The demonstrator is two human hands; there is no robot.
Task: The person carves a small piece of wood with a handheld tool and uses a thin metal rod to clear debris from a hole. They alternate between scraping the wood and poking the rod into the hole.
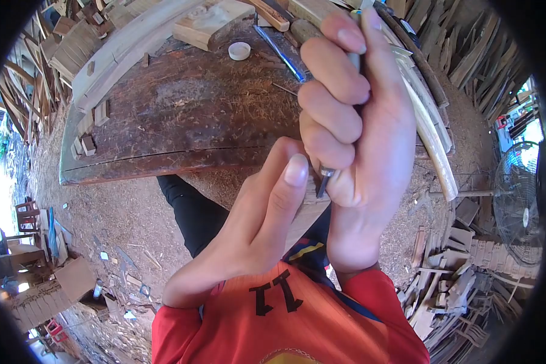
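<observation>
My right hand [352,103] is wrapped in a fist round a narrow chisel, thumb up along its handle. Below the little finger the chisel's metal collar and short dark blade [323,185] stick out, pointing down toward my body. Most of the handle is hidden in the fist. Close by on the left, my left hand [255,212] is closed at the edge of a pale piece of wood [309,219], its thumb up beside the blade. The left fingers are largely hidden behind that hand. The blade tip overlaps the wood in this view.
Ahead is a dark, worn workbench [194,115] strewn with shavings. On it lie a blue pen-like stick [280,54], a round white cap [239,51], a thick wood block [212,24] and small offcuts [88,144]. A caged fan [519,203] stands right; scrap wood [449,297] is heaped nearby.
</observation>
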